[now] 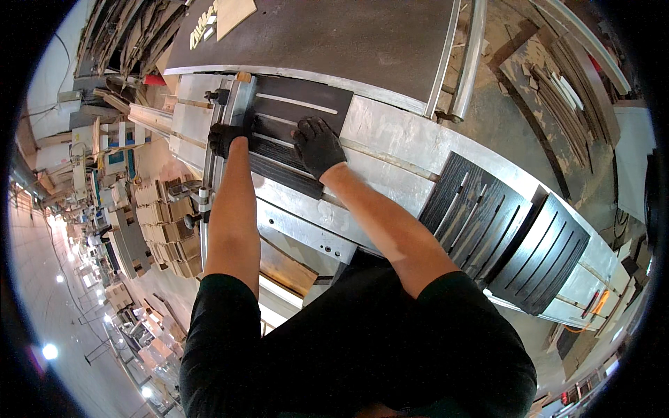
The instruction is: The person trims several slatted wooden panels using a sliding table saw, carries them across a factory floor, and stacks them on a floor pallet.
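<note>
A black slotted wooden panel (306, 90) lies flat on the metal sliding table (380, 129), its left edge along an upright metal fence (241, 97). My left hand (226, 139), in a black glove, is closed over the fence beside the panel. On the panel's right part rests my right hand (318, 148), also gloved in black, its fingers laid on the surface and slightly bent. Pale metal shows through the panel's long slots.
Two stacks of black slotted panels (481, 209) (547, 254) lie on the table's right part. Beyond is a dark machine top (334, 35) with light wood offcuts (233, 15). Stacked boards (164, 230) stand at the left. An orange-handled tool (599, 304) lies at the far right.
</note>
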The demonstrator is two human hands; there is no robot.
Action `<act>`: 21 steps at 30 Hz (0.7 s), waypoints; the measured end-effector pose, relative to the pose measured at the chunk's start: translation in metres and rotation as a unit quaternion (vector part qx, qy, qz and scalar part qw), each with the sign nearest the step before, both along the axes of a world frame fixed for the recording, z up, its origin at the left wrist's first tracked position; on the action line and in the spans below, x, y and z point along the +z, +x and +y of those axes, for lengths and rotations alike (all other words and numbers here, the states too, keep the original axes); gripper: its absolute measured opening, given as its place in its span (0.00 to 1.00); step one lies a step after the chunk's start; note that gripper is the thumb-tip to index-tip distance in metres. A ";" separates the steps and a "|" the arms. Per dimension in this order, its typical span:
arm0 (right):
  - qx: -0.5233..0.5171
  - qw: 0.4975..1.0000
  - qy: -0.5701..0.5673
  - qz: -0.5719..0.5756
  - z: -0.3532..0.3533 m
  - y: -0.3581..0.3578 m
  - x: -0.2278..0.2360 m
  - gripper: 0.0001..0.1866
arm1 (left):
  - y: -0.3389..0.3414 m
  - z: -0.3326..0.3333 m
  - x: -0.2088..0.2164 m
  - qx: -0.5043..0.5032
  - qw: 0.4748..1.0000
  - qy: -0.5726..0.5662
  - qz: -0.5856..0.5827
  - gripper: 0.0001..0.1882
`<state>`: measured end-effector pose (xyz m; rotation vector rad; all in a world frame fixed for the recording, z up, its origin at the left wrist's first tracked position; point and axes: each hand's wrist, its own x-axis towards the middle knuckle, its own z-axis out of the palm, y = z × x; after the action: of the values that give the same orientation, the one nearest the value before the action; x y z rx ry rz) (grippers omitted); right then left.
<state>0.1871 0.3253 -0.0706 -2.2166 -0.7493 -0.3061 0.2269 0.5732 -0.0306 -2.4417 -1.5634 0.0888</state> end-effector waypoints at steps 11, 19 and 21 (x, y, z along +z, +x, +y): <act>0.006 1.000 -0.020 -0.009 -0.006 -0.001 0.007 0.15 | 0.000 -0.017 0.020 0.003 1.000 0.001 0.021 0.62; 0.012 1.000 -0.013 0.010 -0.008 0.001 0.011 0.14 | 0.002 -0.017 0.013 0.004 1.000 -0.011 0.010 0.66; 0.013 1.000 -0.008 0.012 -0.008 0.003 0.013 0.14 | 0.003 -0.014 0.007 0.001 1.000 -0.015 0.003 0.66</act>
<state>0.1899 0.3170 -0.0577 -2.2203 -0.7700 -0.2604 0.2295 0.5589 -0.0234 -2.4612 -1.5729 0.1196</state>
